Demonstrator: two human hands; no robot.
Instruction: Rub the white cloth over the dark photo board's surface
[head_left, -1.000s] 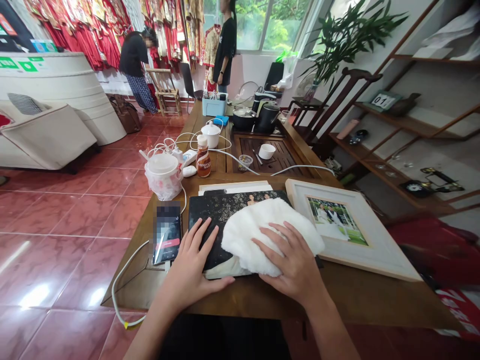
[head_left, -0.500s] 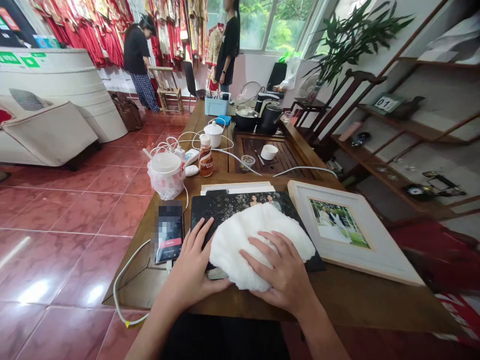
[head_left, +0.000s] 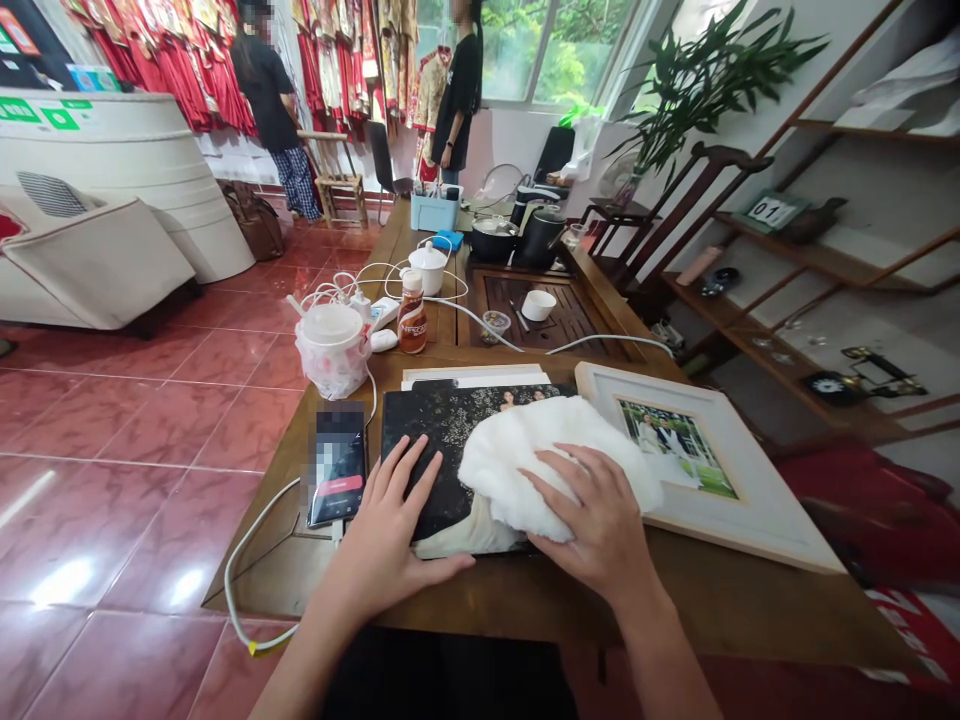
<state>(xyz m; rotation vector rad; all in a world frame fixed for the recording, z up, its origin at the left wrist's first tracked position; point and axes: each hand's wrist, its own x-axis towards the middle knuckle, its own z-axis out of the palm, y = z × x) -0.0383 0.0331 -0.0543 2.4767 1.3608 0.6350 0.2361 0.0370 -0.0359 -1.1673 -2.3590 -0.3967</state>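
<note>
A fluffy white folded cloth (head_left: 517,435) lies over the right part of a flat black rectangular album-like board (head_left: 431,420) printed with a photo, its far right end reaching over the near corner of a pale-wood picture frame (head_left: 686,455) with a wide white mat. The board sits square to the person near the edge of the brown wooden worktop (head_left: 525,600), which presumably puts its whole face within easy reach of both hands. The left hand (head_left: 386,525) probably steadies the board so that pressure on the cloth does not shift it, while the broad, bunched cloth likely spreads the push of the right hand (head_left: 600,510). The left hand rests with fingers spread over the board's left side and thumb stretched out along its near edge, gripping nothing. The right hand lies palm down on the cloth, fingers extended and slightly parted; whether it pinches any fabric cannot be told. Both forearms angle inward from the near edge. A dark smartphone (head_left: 337,465) lies just beside the left fingers.
</note>
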